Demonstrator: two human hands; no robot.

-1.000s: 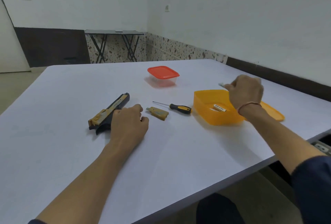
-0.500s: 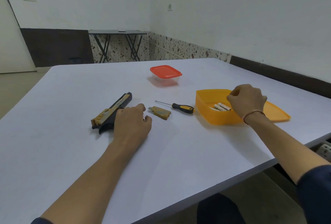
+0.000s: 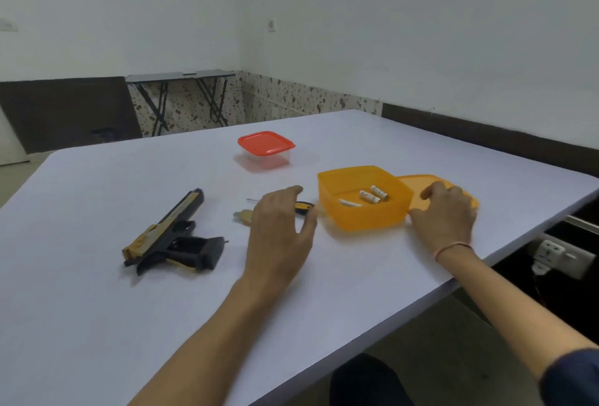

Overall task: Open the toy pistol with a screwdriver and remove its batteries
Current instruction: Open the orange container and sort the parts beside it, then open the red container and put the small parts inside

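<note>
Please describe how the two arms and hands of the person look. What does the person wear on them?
Both forearms are bare. The right hand has a thin pinkish thread band around the wrist, and a dark blue sleeve shows near the elbow. The left hand has no band, ring or watch that I can see.

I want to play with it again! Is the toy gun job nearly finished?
Nearly. Done: the toy pistol lies open on the table, and three batteries sit in the orange box. In hand: the right hand rests on the orange lid; the left hand hovers over the screwdriver. Left: probably just closing the box.
</note>
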